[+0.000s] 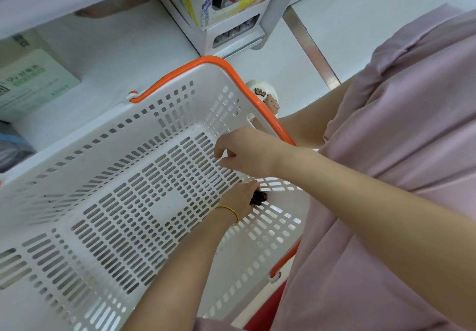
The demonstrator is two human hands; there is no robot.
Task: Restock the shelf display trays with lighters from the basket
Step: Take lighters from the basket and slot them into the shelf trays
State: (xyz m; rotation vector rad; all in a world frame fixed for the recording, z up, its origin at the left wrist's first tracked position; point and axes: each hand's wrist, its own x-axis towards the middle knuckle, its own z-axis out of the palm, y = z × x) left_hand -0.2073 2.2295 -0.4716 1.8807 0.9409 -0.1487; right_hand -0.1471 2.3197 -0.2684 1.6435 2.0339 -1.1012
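Head view, looking down into the white basket. Both hands were inside it, at the right-centre of the frame.

- Left hand (gold bracelet on the wrist) sat in the basket's corner toward frame right, fingers closed round a small dark object, taken to be a lighter. Only one end showed, poking out toward frame right, so its long axis could not be read with confidence.
- Right hand was just above the left in the frame, fingers bent over the basket floor. Nothing was visible between them — whether it pinched anything could not be told.
- No other lighters were seen on the visible floor of the basket.

Key relation: the display tray stood at upper centre of the frame on the shelf, beyond the orange handle. It was up and slightly left of both hands, well apart from them. The right hand was the nearer to the tray, but the left carried the stock.

Judgement: the next move calls for lifting the left hand clear of the rim and toward the upper centre. The lighter will likely need turning upright — the stock in the tray appeared to stand on end.
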